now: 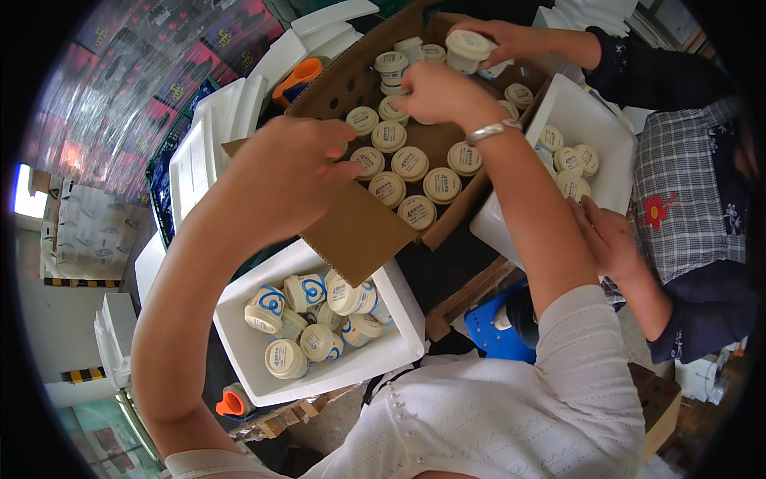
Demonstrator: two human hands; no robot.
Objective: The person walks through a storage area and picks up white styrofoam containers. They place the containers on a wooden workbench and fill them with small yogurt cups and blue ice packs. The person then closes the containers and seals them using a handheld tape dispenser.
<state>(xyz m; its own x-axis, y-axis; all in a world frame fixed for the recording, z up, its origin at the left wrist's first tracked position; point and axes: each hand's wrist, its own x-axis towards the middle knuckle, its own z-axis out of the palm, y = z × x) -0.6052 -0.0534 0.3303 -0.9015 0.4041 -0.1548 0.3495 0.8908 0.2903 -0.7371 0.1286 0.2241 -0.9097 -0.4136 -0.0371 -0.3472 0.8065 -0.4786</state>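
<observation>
My left hand (293, 173) reaches over the near-left side of an open cardboard box (353, 230). Between its thumb and fingers shows part of a white lidded cup (338, 149). Farther in, my right hand (446, 93) has its fingertips at the lid of another cup (392, 109); whether it grips that cup is unclear. Several upright cups (410, 163) with printed lids stand in the box, and one cup (392, 69) at the back appears stacked on another. Before me, a white foam box (320, 386) holds several cups (287, 358) lying at angles.
At right, a co-worker's hand (502, 42) holds a cup (468, 49) over the cardboard box. The co-worker's other hand (613, 239) is at a second foam box (604, 126) with cups inside. Orange-handled tape dispensers (304, 73) and foam lids (206, 146) lie around.
</observation>
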